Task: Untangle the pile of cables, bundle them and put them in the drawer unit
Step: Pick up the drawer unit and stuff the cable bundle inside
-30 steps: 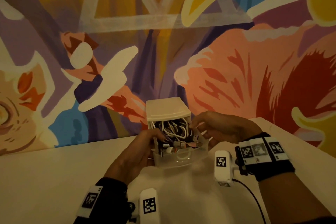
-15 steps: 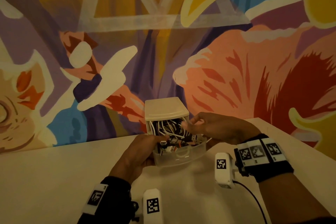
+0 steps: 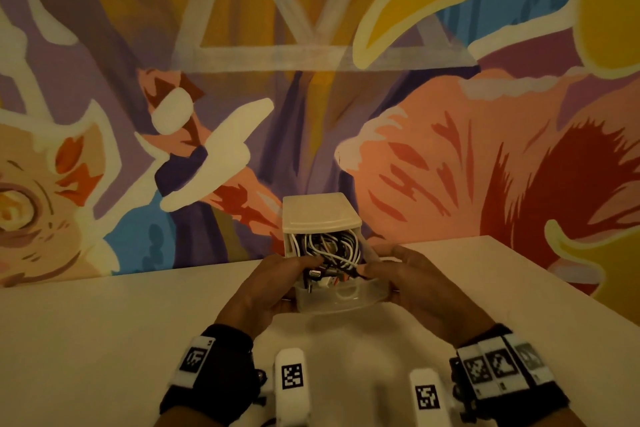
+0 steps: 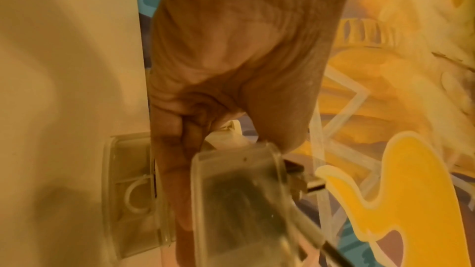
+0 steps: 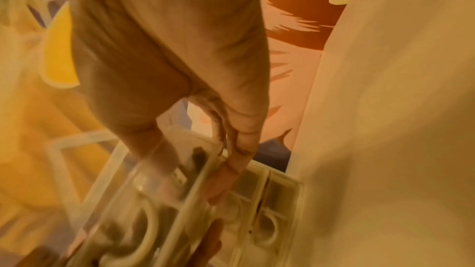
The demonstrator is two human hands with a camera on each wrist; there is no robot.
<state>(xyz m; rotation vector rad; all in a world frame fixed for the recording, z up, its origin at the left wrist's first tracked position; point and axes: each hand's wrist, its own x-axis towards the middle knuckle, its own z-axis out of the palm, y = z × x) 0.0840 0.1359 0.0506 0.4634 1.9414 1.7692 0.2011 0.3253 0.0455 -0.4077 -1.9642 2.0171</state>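
table [image 3: 104, 340], drawer [image 3: 341, 300] between fingers [image 3: 372, 267]

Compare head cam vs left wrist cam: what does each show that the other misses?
Head only: the right hand at the drawer's right end, the white and black cables heaped inside, and the drawer unit's lid.
Left wrist only: the left hand's fingers curled under the drawer, and a lower drawer front beneath.
Both: the left hand gripping the clear drawer, the table, the painted wall.
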